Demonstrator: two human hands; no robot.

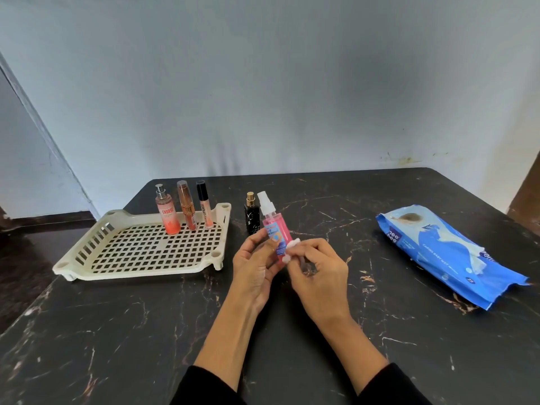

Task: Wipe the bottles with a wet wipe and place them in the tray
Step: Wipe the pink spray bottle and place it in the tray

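My left hand (255,266) grips a pink spray bottle (277,229) with a white pump top, held tilted above the table. My right hand (317,274) presses a small crumpled white wet wipe (292,247) against the bottle's lower right side. A cream perforated tray (140,247) lies to the left. At its back edge stand three bottles: an orange mist bottle (167,211), a copper tube (187,206) and a lip gloss tube (204,204). A small black bottle with a gold cap (252,214) stands on the table just behind my left hand.
A blue wet wipe pack (447,252) lies at the right of the dark marble table (146,331), with a wipe poking from its opening. A pale wall runs behind the table's far edge.
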